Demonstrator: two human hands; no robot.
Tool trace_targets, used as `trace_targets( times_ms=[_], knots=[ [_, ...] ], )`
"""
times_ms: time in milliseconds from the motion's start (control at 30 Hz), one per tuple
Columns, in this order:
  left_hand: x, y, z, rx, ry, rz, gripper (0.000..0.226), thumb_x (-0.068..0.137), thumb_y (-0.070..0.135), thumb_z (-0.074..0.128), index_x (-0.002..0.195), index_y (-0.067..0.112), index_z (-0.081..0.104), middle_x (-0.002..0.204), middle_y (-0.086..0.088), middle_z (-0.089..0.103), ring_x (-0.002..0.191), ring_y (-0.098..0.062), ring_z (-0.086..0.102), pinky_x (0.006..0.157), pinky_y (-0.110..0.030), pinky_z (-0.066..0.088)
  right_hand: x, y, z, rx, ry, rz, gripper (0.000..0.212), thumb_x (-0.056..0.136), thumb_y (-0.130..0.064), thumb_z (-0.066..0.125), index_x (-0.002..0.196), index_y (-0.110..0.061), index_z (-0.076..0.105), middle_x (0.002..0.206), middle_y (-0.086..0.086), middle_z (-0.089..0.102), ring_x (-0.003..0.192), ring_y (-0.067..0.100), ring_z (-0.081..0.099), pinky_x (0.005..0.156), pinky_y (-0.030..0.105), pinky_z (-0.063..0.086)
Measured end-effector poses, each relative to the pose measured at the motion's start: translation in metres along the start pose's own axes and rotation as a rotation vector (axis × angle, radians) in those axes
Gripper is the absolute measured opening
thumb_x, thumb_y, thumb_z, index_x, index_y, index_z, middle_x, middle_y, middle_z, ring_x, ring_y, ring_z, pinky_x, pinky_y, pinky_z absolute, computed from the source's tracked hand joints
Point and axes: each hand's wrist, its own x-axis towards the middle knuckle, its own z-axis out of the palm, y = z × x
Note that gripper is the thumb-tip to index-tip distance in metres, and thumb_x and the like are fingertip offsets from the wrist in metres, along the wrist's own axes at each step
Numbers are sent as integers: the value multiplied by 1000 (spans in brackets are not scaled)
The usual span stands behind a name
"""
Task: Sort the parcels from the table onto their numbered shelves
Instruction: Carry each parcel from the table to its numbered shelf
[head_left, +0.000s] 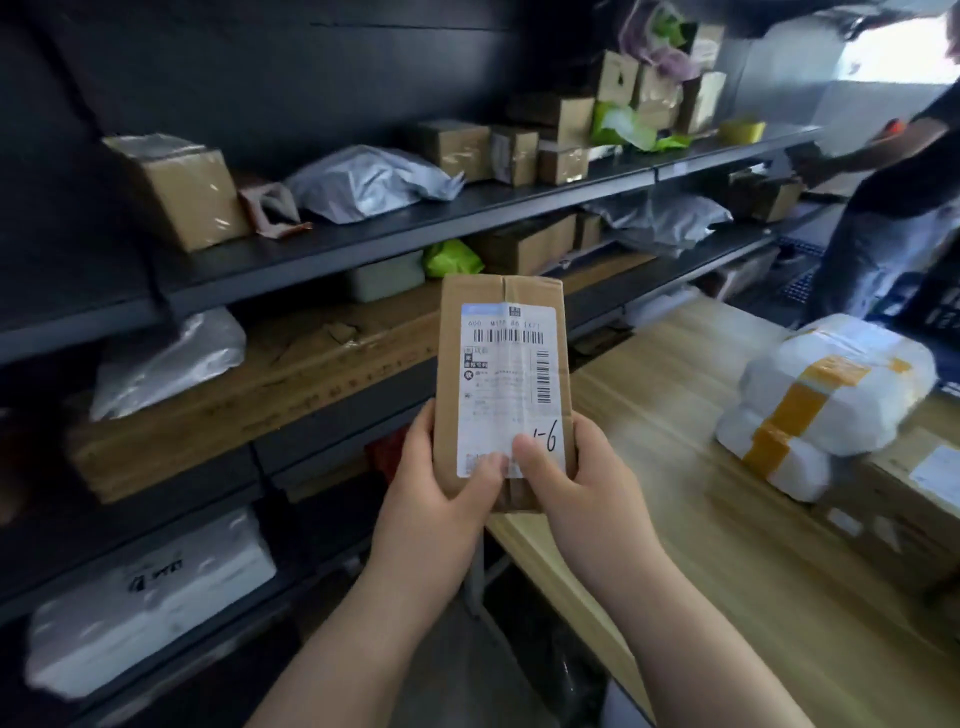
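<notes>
So this is the read-the-label step. Both hands are up holding a small flat brown cardboard parcel (450, 364) upright in the air, between the dark metal shelving rack (395, 236) and the edge of the light wooden table (701, 519). It's touching neither of them.

The left hand (436, 499) wraps the lower left edge and the right hand (587, 483) wraps the lower right, both thumbs pressed on the front. So that's a proper two-handed grasp on the parcel, nothing loose.

The white shipping label (509, 374) faces the camera, and there's a handwritten number (548, 439) in the bottom corner ending in "-6". The right thumb partly covers the first character. It looks like a 1, but I can't say for sure.

Next move, I reckon, is matching that code to a shelf. I can't make out any shelf numbers here, so finding the tag comes first, then sliding the parcel into a gap among the boxes and grey bags already up there.

Plenty left to sort too: a white plastic-wrapped bundle with yellow-brown tape (831, 400) sits on a brown carton (914, 499) on the table.
</notes>
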Motion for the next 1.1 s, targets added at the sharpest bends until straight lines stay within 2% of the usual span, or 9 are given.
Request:
trace_targets(
  times_ms=[167,233,333,500,600,667,867,967,1100],
  knots=[
    [-35,-5,-85,7,195,-26,52,89,33,63,132,48,38,112,30,62,101,14,58,77,-10,47,-22,-37,76,-73,-211,-69,33,90,-41,56,121,-33,50,91,-28,59,79,-11,60,60,10,47],
    [-55,-9,-127,22,278,-46,48,88,38,64,124,55,37,111,32,61,100,15,57,80,-13,46,-37,-54,115,-107,-305,-107,33,91,-42,55,122,-35,48,90,-30,56,79,-12,57,58,9,45],
    [-91,-15,-199,38,429,-69,51,85,42,65,130,49,40,115,30,62,104,10,58,87,-23,49,-71,-82,182,-134,-462,-182,36,92,-42,52,127,-32,46,91,-31,54,81,-11,55,57,7,45],
    [-186,-21,-328,129,703,-114,44,89,32,63,126,46,44,107,32,63,97,16,58,76,-8,45,-162,-127,309,-134,-713,-291,38,94,-42,50,130,-32,45,90,-33,50,79,-11,53,58,8,42],
    [-257,-29,-396,143,876,-149,46,89,30,62,129,44,44,110,30,63,100,12,58,82,-15,47,-234,-148,379,-122,-871,-366,38,95,-42,48,131,-30,43,104,-26,55,80,-5,53,57,8,39],
    [-304,-33,-432,178,1006,-173,45,88,30,62,127,47,44,107,33,62,98,13,58,79,-15,46,-282,-159,418,-101,-965,-413,40,96,-41,48,133,-29,42,118,-17,59,87,0,53,61,9,40],
    [-429,-42,-500,250,1354,-272,50,90,32,59,133,45,39,111,30,59,101,12,56,69,-4,43,-413,-179,503,-58,-1294,-503,41,94,-42,50,133,-30,43,113,-21,58,96,2,59,82,25,53],
    [-479,-46,-521,270,1506,-318,49,89,35,60,132,45,40,110,31,59,100,13,55,72,-7,43,-465,-186,534,-43,-1439,-555,41,95,-40,49,134,-29,43,118,-19,60,98,1,59,79,20,51],
    [-525,-57,-549,296,1679,-409,50,87,40,61,132,44,40,110,28,61,101,8,57,83,-20,48,-520,-192,572,-62,-1604,-587,42,96,-39,47,136,-27,42,111,-22,57,90,-4,56,67,11,43]
  ],
)
